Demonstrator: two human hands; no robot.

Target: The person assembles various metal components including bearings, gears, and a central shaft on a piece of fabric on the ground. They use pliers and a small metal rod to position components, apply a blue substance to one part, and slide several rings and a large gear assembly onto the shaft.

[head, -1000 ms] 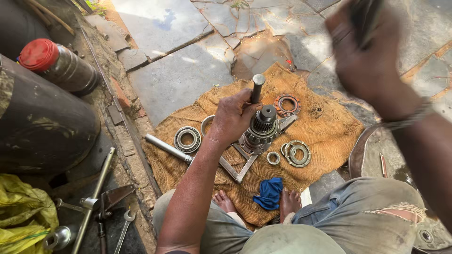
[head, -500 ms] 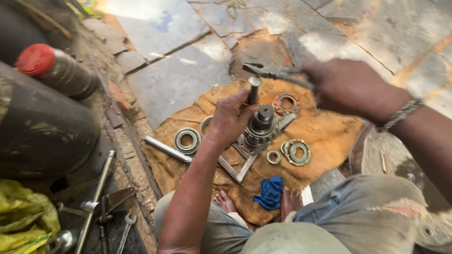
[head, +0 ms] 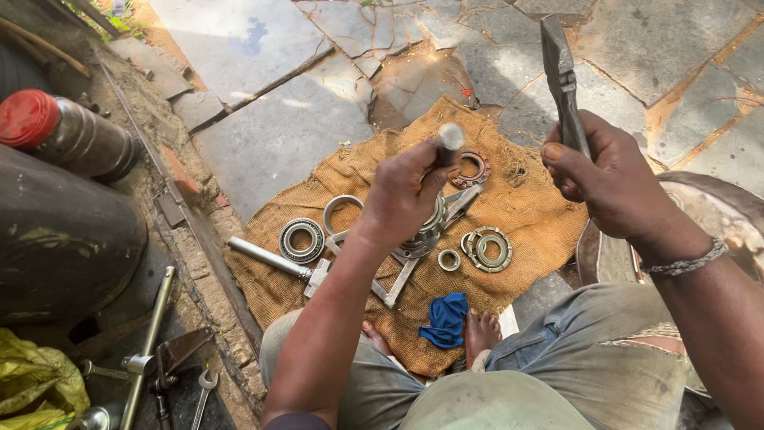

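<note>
Left hand (head: 406,191) grips punch (head: 450,137) — hammer (head: 562,76) raised right.

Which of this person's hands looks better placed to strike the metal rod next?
Probably the right hand: it grips the hammer, raised clear above the burlap cloth. The left hand is wrapped around the metal rod, holding it upright over the bearing assembly.

Head camera, looking steeply down, close over burlap mat (head: 541,215).
</note>
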